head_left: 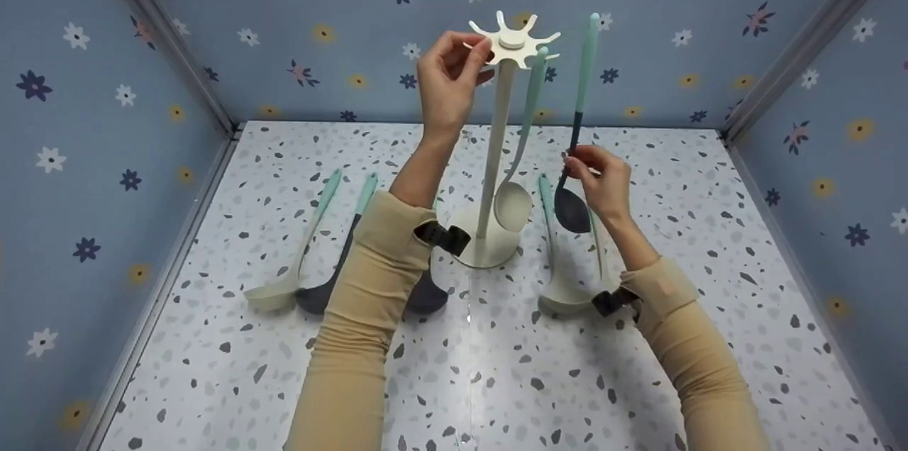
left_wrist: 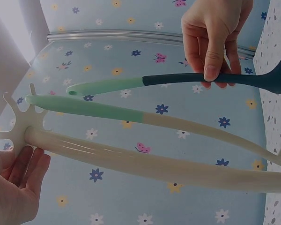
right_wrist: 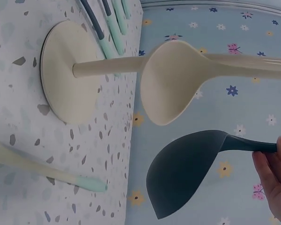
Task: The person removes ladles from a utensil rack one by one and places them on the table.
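Note:
My left hand (head_left: pixel 448 86) pinches an arm of the hooked top (head_left: pixel 512 43) of a cream utensil stand (head_left: pixel 496 146). From that top hangs a cream ladle (head_left: pixel 514 208) with a mint handle, its bowl beside the pole near the round base (right_wrist: pixel 68 70). To the right, my right hand (head_left: pixel 603 181) holds a dark ladle (head_left: pixel 572 211) between thumb and fingers, low on its handle just above the bowl. This ladle stands upright in the air, mint handle end (left_wrist: pixel 103 85) up, close to the hanging one.
Left of the stand lie a cream ladle (head_left: pixel 273 295) and a dark ladle (head_left: pixel 316 297); another dark bowl (head_left: pixel 427 295) shows past my left sleeve. On the right lies a cream utensil (head_left: pixel 565 298), a second handle (head_left: pixel 597 238) beside it. Flowered blue walls (head_left: pixel 284 32) enclose the speckled table (head_left: pixel 496 380).

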The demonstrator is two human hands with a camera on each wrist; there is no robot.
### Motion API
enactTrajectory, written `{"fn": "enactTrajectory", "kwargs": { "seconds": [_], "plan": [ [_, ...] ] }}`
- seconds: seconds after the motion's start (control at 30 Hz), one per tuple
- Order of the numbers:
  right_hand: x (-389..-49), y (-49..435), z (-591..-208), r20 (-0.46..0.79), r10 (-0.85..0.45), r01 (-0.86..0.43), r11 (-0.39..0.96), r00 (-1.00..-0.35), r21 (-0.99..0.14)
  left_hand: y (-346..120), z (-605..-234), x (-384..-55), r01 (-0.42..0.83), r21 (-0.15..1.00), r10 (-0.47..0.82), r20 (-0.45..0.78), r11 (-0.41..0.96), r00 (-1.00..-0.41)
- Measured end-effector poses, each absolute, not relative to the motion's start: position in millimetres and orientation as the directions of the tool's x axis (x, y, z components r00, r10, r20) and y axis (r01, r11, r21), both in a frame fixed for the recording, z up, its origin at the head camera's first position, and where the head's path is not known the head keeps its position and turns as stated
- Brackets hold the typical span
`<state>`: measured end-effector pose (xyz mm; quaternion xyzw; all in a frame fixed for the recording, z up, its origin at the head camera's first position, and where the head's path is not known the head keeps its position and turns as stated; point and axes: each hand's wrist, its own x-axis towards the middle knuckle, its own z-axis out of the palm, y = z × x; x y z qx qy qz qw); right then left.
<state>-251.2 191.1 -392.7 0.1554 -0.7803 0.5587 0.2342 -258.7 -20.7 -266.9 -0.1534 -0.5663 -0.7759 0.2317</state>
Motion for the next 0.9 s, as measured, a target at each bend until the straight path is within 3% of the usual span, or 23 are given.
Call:
{"fn": "enactTrajectory", "kwargs": {
  "seconds": [0.6,0.9],
  "plan": [
    [-262.7,270.8,-433.2,0.432,0.104,-0.266,0.655,-0.896,-0.707,-19.4,-283.2,-278.4,0.537,0.804,-0.179,0.506,-0.256,-0.844],
    [-257.1,301.0,-442.5,0.287,0.123,-0.111,0.725,-0.95,-0.679,-21.0,-265.7,-257.5,0.518,0.815,-0.181,0.486,-0.26,-0.855]
  ]
}}
